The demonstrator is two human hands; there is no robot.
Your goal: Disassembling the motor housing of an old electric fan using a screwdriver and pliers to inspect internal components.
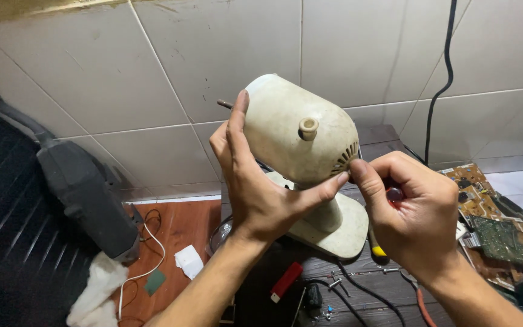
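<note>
Left hand [255, 181] wrapped around cream fan motor housing [301, 130], held up over cluttered dark table [358, 284] by white tiled wall [152, 66]. Right hand [410, 212] closed on red-and-yellow screwdriver [385, 227], at housing's vents. Black machine [86, 188], white cloth [95, 290] far left; red lighter [286, 281] below; circuit boards [491, 224] far right.
</note>
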